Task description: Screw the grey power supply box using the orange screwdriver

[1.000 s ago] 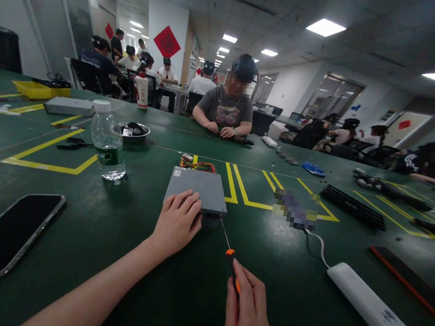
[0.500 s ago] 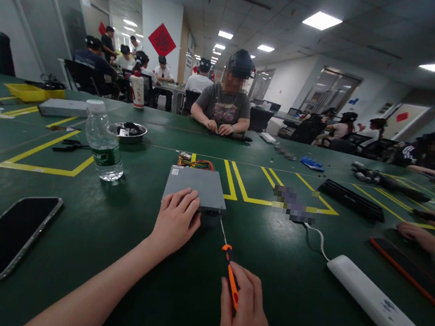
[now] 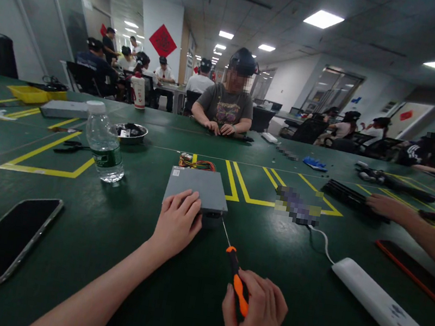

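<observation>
One right hand (image 3: pixel 256 315), half-closed around an orange-and-black screwdriver (image 3: pixel 239 289)

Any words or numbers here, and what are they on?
Nothing reads clearly.
White sticker, grey metal box: too small.
Green label, clear plastic bottle: too small.
Red diamond-shaped sign, white column: blurred.
Printed grey T-shirt: blurred.
White cup, red marks: blurred.
Long white plastic device: unclear.

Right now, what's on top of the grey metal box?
The grey metal box has a white label at its far left corner and the left hand on its near left part. What the hand covers is hidden.
</observation>
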Action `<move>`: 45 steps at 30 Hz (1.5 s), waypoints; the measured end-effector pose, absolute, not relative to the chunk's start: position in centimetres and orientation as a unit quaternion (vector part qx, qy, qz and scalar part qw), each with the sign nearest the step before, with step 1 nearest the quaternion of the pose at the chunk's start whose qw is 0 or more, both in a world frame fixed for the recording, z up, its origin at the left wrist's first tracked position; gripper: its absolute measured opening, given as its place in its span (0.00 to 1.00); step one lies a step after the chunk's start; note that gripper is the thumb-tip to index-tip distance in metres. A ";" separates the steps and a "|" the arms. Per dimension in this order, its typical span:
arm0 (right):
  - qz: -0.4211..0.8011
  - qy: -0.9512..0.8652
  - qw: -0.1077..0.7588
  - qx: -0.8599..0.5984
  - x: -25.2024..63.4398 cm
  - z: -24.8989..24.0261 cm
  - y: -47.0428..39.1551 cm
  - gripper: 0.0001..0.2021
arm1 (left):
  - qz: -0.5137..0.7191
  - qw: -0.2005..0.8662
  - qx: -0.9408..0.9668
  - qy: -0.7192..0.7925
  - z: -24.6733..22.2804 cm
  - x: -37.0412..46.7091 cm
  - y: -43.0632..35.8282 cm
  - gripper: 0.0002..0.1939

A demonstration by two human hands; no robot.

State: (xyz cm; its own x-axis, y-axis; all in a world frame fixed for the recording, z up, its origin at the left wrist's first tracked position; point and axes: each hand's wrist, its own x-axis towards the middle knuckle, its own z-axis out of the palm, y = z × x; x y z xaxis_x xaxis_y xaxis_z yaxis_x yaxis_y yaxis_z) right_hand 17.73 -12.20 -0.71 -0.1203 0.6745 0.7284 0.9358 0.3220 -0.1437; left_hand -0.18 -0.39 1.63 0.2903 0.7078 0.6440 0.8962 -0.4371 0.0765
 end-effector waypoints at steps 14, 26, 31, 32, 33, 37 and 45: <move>-0.166 -0.729 0.388 -0.539 17.5 0.0 -12.1 0.11 | -0.312 0.151 -0.791 -0.504 1.8 -0.2 -0.5 0.13; -0.159 -0.726 0.392 -0.542 17.1 0.9 -11.8 0.13 | -0.319 0.160 -0.787 -0.503 1.7 -0.1 -0.4 0.12; -0.141 -0.720 0.411 -0.540 17.1 1.3 -11.6 0.10 | -0.311 0.163 -0.788 -0.505 1.7 -0.2 -0.4 0.12; -0.138 -0.717 0.412 -0.546 17.1 1.3 -11.6 0.11 | -0.312 0.164 -0.788 -0.505 1.6 -0.2 -0.4 0.12; -0.136 -0.713 0.411 -0.551 17.1 1.3 -11.6 0.12 | -0.312 0.164 -0.788 -0.505 1.6 -0.2 -0.4 0.12; -0.149 -0.715 0.400 -0.554 17.3 0.9 -11.7 0.13 | -0.311 0.160 -0.789 -0.505 1.5 -0.2 -0.3 0.12; -0.131 -0.715 0.400 -0.558 17.5 0.4 -11.6 0.14 | -0.317 0.162 -0.787 -0.504 1.5 -0.1 -0.4 0.12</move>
